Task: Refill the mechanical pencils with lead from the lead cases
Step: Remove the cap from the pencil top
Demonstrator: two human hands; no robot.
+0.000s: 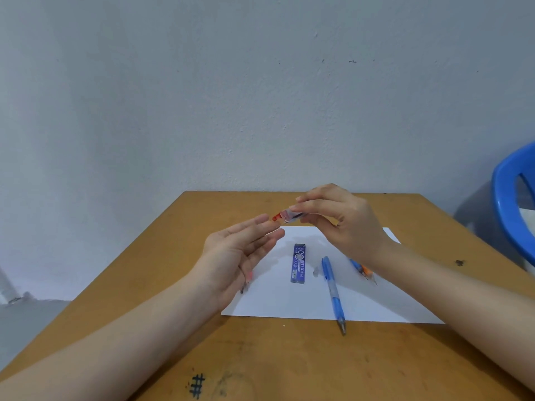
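Pencil (pixel 333 293), slim blue plastic, across near edge of paper (pixel 289 302) on scuffed wooden table (pixel 260 357). Flat blue lead case (pixel 298 263) behind. Left hand (pixel 240 250) palm-up, fingers straight, close together. Right hand (pixel 347 224) pinching red-capped lead case (pixel 289 216), tilted toward left fingertips. Likely step: shaking lead out. Next: gentle tap, brittle lead.

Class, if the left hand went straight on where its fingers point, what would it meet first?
Probably the red tip of the lead case that the right hand holds, though depth is unclear.

Red-capped lead case (pixel 286 216) aloft, nearly level
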